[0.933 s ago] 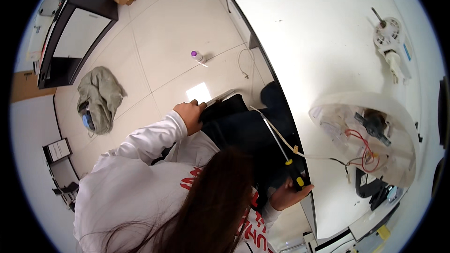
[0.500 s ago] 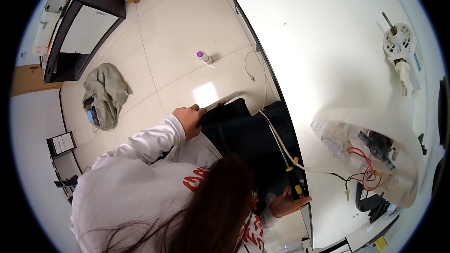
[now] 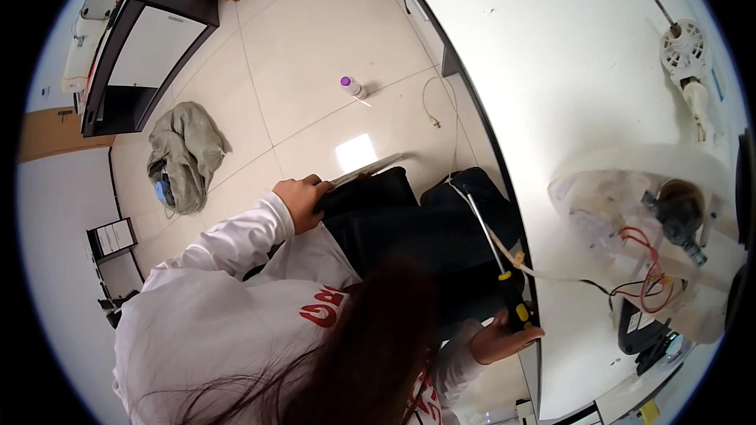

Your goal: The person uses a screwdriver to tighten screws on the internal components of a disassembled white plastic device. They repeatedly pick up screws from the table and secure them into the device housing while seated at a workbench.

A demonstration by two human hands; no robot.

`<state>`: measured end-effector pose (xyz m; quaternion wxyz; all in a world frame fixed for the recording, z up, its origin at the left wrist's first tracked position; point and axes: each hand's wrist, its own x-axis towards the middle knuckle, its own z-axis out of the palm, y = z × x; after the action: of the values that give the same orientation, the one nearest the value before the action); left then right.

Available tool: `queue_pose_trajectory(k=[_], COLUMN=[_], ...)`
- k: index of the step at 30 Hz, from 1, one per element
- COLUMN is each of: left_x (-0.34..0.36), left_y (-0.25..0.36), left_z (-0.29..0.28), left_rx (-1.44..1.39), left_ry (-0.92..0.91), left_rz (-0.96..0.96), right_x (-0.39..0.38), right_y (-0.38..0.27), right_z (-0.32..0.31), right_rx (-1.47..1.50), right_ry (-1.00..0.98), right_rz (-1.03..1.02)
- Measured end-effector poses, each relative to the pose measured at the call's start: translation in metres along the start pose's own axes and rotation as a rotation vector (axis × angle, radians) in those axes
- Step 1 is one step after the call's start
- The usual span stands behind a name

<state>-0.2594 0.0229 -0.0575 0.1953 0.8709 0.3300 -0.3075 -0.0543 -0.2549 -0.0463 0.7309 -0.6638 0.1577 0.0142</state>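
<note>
Screwdriver (image 3: 505, 275) slanted beside the counter (image 3: 551, 86), handle (image 3: 513, 297) clasped in the right hand (image 3: 504, 338); the left hand (image 3: 301, 203) gripped a pale flat piece (image 3: 370, 169). On the counter sat an open white housing (image 3: 596, 224) with red wires (image 3: 653, 255).

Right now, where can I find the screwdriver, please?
In the head view, the screwdriver is right of centre, its handle in the right hand, beside the edge of the white table.

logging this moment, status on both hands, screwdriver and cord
Left hand at flat pale piece, grip unclear. Right hand holding black-and-yellow screwdriver. White cord running close beside it.
</note>
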Motion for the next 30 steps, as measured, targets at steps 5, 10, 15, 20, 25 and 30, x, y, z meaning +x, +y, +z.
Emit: queue_pose_trajectory(k=[5,10,15,20,25,30], left_x=[-0.025,-0.055,-0.084,-0.105,-0.110,-0.109], left_y=[-0.024,-0.053,-0.081,-0.107,-0.116,-0.116], left_z=[0.016,0.034,0.048,0.060,0.065,0.071], left_rx=[0.020,-0.006,-0.025,-0.020,-0.060,-0.062], left_ry=[0.006,0.003,-0.015,-0.023,0.004,0.038], left_rz=[-0.011,-0.044,-0.062,-0.069,-0.026,-0.004], right_x=[0.003,0.008,0.013,0.017,0.023,0.016], right_y=[0.001,0.005,0.008,0.007,0.012,0.010], right_z=[0.011,0.018,0.012,0.008,0.005,0.005], right_rx=[0.019,-0.117,-0.031,0.117,0.046,0.041], right_ry=[0.054,0.081,0.034,-0.074,-0.113,-0.175], right_rz=[-0.051,-0.216,-0.197,-0.201,-0.296,-0.224])
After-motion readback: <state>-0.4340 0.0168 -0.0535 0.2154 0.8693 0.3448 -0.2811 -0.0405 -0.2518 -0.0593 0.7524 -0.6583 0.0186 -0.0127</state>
